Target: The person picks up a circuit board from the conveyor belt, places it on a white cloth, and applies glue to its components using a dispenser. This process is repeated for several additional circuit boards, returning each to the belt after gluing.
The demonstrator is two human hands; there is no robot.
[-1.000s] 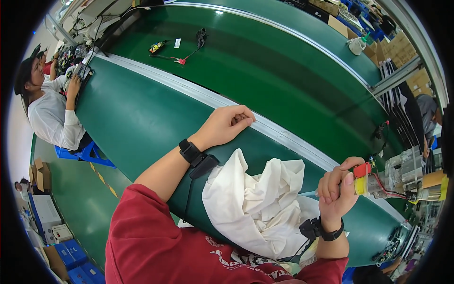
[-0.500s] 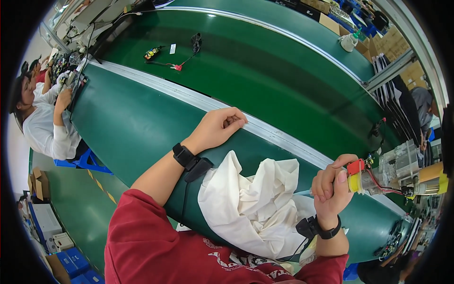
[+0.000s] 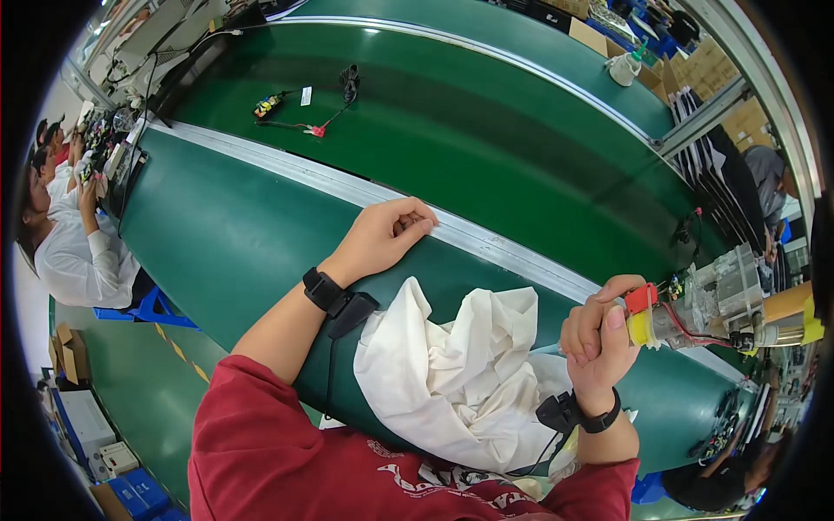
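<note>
My left hand (image 3: 389, 230) rests at the metal rail along the bench's near strip, its fingers curled in and nothing showing in them. At the right, my right hand (image 3: 604, 343) is closed, with its knuckles against the red part (image 3: 641, 299) and yellow collar (image 3: 640, 329) of a clear plastic device (image 3: 714, 291) with wires. A thin pale-blue piece (image 3: 546, 349) pokes out of the left side of that hand; what the fingers wrap round is mostly hidden. Between my forearms lies a crumpled white cloth (image 3: 469, 365).
On the green belt (image 3: 486, 156) beyond the rail lie a small circuit board (image 3: 268, 106), a white label (image 3: 306, 95) and a coiled black cable (image 3: 349, 82). A white bottle (image 3: 623, 69) stands at the far right. A co-worker (image 3: 74, 247) sits at the left.
The whole view has shifted slightly, so the bench items appear a little further left. Both my hands keep their poses. The co-worker at the left has shifted hands and posture.
</note>
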